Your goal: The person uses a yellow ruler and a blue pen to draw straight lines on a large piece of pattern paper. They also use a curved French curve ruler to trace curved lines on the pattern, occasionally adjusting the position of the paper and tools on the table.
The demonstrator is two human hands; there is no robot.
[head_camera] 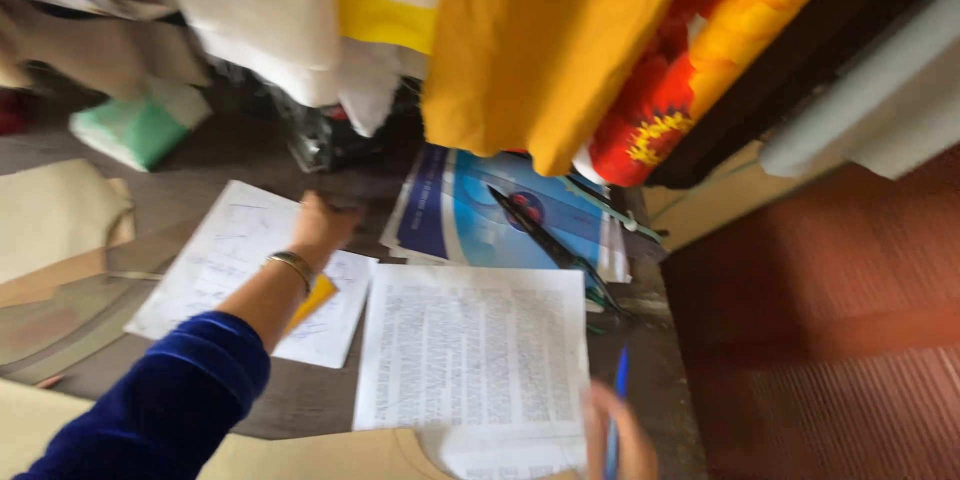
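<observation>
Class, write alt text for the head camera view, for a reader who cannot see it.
A person's left hand, in a blue sleeve with a bracelet, reaches across a handwritten sheet on a cluttered table, while the right hand holds a blue pen beside a printed page. Black scissors lie on a blue poster, and yellow fabric hangs above.

Soft, even daylight across the table, no hard shadows, no glare. Heavy motion blur smears the whole view, worst along the top, where the hanging yellow cloth [540, 40] and white fabric [270, 10] streak. The printed sheet [470, 350] is bright but its text runs unreadable. The left hand [320, 225] is soft-edged, and the right hand [615, 435] blurs at the bottom edge.
</observation>
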